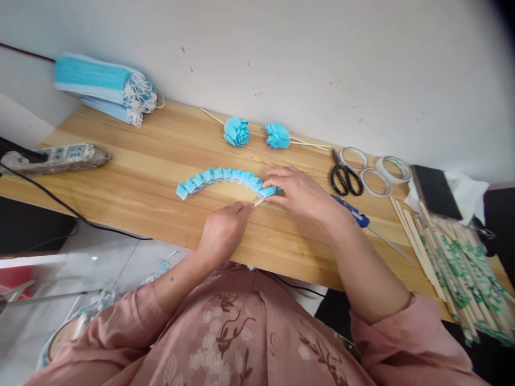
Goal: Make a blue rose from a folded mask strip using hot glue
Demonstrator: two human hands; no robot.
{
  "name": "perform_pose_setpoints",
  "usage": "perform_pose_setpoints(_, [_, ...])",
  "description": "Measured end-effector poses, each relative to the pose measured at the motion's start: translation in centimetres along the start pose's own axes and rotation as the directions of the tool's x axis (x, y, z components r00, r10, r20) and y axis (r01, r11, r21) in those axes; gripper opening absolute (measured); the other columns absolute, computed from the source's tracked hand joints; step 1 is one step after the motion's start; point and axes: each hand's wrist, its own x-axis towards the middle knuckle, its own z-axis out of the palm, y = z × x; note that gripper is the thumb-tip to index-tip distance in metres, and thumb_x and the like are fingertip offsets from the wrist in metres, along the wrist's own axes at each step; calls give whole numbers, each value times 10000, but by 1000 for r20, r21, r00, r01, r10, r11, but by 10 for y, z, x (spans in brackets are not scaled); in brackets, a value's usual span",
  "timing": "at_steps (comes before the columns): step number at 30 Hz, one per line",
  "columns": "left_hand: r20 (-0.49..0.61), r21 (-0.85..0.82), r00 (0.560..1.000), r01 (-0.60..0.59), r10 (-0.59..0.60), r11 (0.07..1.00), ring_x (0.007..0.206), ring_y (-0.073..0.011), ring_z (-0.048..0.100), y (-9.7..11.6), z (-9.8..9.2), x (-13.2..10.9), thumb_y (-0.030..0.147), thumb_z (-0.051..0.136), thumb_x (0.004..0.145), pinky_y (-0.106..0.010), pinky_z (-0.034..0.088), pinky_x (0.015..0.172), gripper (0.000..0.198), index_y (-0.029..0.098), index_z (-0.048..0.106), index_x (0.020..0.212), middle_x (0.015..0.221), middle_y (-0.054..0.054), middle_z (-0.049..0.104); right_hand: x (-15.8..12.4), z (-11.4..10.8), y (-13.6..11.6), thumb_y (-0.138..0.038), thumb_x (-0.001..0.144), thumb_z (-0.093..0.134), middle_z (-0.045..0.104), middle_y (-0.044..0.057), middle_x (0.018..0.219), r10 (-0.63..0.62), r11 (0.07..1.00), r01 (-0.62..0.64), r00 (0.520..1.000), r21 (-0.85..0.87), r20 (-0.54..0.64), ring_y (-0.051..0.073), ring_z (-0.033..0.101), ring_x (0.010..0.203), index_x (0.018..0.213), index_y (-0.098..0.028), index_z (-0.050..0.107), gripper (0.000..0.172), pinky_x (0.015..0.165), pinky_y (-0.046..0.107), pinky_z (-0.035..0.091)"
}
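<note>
A pleated strip of light blue material (219,174) curves in an arc across the wooden table, its folds standing in a row. My right hand (300,193) is closed on the strip's right end, thumb below and fingers above. My left hand (225,229) pinches a thin wooden stick (258,203), whose tip meets the strip's right end at my right fingers. Behind the strip lie two finished-looking blue flowers on sticks, one to the left (236,132) and one to the right (277,136).
Black scissors (346,174), rolls of white tape (393,169) and a blue utility knife (352,212) lie right of my hands. Further right are wrapped chopsticks (462,268) and a dark phone (436,192). Stacked face masks (96,80) and a power strip (74,155) occupy the left.
</note>
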Motion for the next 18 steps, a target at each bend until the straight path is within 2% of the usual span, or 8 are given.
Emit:
perform_pose_setpoints(6, [-16, -21, 1000, -5, 5, 1000, 807, -208, 643, -4, 1, 2, 249, 287, 1074, -266, 426, 633, 397, 197, 645, 1239, 976, -81, 683, 11, -5, 4, -268, 859, 765, 708, 86, 1309, -38, 999, 40, 998, -31, 54, 312, 633, 1244, 1099, -238, 772, 243, 1070, 482, 492])
perform_pose_setpoints(18, [59, -96, 998, 27, -21, 995, 859, -231, 661, -3, -9, 4, 217, 321, 1055, -289, 469, 704, 356, 182, 661, 1156, 980, -88, 675, 23, -5, 5, -261, 836, 782, 734, 84, 1239, -71, 996, 74, 994, -42, 79, 305, 658, 1178, 1026, -236, 775, 192, 1049, 486, 488])
